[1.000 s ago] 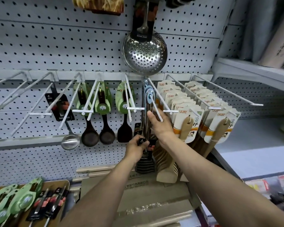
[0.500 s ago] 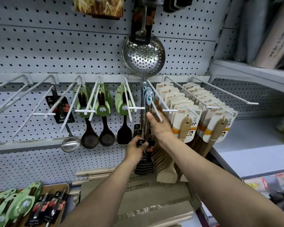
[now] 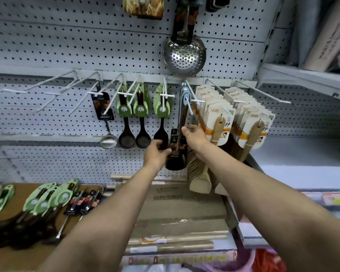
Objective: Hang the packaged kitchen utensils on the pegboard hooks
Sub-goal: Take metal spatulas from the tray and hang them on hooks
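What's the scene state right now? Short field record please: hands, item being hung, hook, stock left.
left hand: grips lower end of the black slotted spatulas with steel handles
right hand: holds the steel handles higher up
hook: white pegboard hook, blue hang tabs already threaded on it
neighbours: wooden spatulas on cream cards to the right, black ladles on green cards to the left
stock left: green-carded utensils on brown tray, lower left

Wall: pale grey perforated panels [image 3: 67, 46] span the store display.
Shelf: a grey ledge [image 3: 302, 77] juts out upper right.
Light: even, cool, indoor.
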The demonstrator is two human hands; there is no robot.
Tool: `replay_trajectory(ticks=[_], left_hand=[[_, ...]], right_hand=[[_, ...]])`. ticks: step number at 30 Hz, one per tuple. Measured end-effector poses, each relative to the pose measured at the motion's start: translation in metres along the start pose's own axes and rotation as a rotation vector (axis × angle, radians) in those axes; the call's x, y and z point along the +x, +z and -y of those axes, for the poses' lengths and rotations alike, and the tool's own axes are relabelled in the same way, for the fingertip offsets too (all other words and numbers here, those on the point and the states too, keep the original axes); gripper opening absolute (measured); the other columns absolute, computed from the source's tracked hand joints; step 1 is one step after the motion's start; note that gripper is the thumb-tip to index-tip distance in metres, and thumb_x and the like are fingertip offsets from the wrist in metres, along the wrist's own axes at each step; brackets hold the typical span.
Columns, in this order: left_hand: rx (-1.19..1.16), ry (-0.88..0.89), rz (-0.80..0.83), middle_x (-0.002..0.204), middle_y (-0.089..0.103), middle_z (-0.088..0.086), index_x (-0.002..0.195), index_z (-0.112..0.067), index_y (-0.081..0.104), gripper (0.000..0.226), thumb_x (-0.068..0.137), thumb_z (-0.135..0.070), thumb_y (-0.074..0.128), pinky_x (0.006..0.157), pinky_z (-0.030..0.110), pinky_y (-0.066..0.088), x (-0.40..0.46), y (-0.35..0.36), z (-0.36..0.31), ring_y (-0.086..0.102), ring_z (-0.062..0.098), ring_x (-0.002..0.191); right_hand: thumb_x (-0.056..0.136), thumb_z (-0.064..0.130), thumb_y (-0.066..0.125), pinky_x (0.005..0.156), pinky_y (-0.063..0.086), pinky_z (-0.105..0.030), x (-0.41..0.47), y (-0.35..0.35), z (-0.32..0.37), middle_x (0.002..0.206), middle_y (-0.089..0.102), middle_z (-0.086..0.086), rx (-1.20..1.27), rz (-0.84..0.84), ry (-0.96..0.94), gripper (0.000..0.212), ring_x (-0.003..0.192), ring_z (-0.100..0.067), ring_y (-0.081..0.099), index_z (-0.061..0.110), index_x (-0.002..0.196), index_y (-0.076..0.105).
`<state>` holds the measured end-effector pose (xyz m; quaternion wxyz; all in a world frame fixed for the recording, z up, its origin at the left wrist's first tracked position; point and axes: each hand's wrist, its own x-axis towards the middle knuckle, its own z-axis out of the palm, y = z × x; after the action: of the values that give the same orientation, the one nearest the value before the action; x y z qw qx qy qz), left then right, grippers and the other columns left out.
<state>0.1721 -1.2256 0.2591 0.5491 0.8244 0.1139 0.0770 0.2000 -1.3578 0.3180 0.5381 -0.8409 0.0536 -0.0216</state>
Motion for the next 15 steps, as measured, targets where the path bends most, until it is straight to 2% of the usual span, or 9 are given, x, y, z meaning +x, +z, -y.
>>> replay_trajectory(ticks=[4, 8, 15], left_hand=[[0.09, 0.082, -0.103, 0.115, 0.065, -0.001, 0.117, -0.019, 0.06, 0.041, 0.081, -0.021, 0.078, 0.097, 0.036, 0.049, -0.044, -0.046, -0.013, 0.061, 0.021, 0.108], [0.203, 0.159, -0.203, 0.12, 0.066, 0.002, 0.117, -0.022, 0.063, 0.044, 0.077, -0.018, 0.081, 0.101, 0.038, 0.049, -0.097, -0.095, -0.034, 0.061, 0.022, 0.109], [0.446, 0.273, -0.292, 0.129, 0.055, 0.001, 0.127, -0.032, 0.054, 0.047, 0.084, -0.033, 0.073, 0.098, 0.034, 0.043, -0.185, -0.17, -0.047, 0.053, 0.019, 0.116]], right_hand=[[0.097, 0.037, 0.06, 0.107, 0.043, -0.036, -0.041, -0.015, 0.015, 0.141, 0.056, -0.011, -0.322, 0.136, -0.121, 0.052, 0.128, -0.029, 0.054, 0.008, 0.14, 0.051], [0.095, 0.036, 0.063, 0.105, 0.04, -0.032, -0.091, -0.027, 0.038, 0.147, 0.051, -0.009, -0.64, 0.24, -0.403, 0.055, 0.133, -0.028, 0.049, 0.016, 0.144, 0.046], [0.093, 0.042, 0.062, 0.107, 0.044, -0.046, -0.173, -0.03, 0.069, 0.146, 0.049, -0.007, -0.816, 0.182, -0.763, 0.057, 0.133, -0.028, 0.047, 0.025, 0.144, 0.043]])
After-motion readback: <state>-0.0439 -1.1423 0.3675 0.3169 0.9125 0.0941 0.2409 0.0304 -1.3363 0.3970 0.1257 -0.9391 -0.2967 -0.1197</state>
